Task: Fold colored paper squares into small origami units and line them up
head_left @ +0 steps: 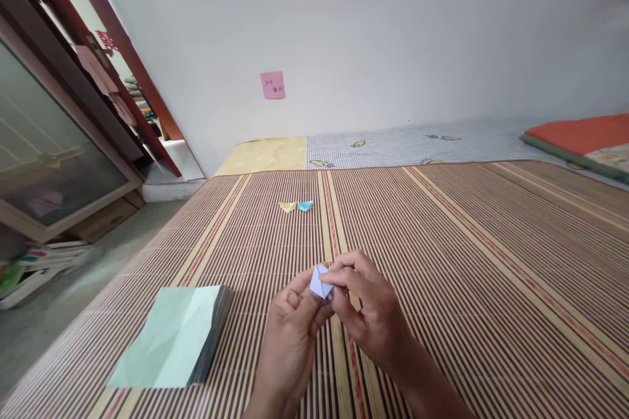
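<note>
Between my two hands is a small folded piece of lavender paper, held above the striped mat. My left hand pinches its lower left side, thumb in front. On the right side of the paper, the fingertips of my right hand press on its face and edge. Farther off on the mat lie a yellow folded paper piece and a blue folded paper piece, side by side. The back of the lavender paper is hidden by my fingers.
To the left, a thick stack of paper has a creased pale green sheet on top. A pink note is stuck on the white wall. Folded orange bedding lies at the far right. A glass-panelled door stands left of the bed.
</note>
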Demonstrator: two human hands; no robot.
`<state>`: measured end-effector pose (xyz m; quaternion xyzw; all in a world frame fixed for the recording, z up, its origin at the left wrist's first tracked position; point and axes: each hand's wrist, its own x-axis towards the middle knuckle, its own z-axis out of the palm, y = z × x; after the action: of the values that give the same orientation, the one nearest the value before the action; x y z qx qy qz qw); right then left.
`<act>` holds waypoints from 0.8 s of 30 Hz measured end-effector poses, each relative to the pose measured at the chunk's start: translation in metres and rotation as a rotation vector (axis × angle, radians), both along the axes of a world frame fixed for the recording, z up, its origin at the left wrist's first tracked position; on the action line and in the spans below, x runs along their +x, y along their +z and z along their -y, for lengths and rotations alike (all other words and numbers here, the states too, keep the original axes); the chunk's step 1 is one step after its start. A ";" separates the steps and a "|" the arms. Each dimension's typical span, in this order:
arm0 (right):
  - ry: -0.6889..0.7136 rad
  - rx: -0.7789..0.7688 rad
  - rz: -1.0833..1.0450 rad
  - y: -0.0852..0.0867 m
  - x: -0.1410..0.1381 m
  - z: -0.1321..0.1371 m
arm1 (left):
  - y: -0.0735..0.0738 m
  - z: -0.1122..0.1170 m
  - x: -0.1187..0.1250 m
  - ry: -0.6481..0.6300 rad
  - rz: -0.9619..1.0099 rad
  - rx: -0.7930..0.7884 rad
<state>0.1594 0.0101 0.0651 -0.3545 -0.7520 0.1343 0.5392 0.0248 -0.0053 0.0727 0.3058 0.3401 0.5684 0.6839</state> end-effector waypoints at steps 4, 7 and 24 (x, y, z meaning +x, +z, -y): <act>0.032 0.002 0.046 -0.001 0.004 0.001 | 0.003 0.001 0.000 0.044 0.019 -0.019; 0.026 0.017 0.112 -0.002 0.006 0.001 | 0.003 0.002 -0.001 0.048 0.037 -0.021; 0.178 -0.413 -0.249 0.002 0.001 -0.003 | -0.002 0.002 -0.011 0.036 -0.475 0.162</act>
<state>0.1603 0.0131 0.0667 -0.3701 -0.6648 0.3746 0.5298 0.0133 -0.0074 0.0703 0.4787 0.4499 0.5180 0.5479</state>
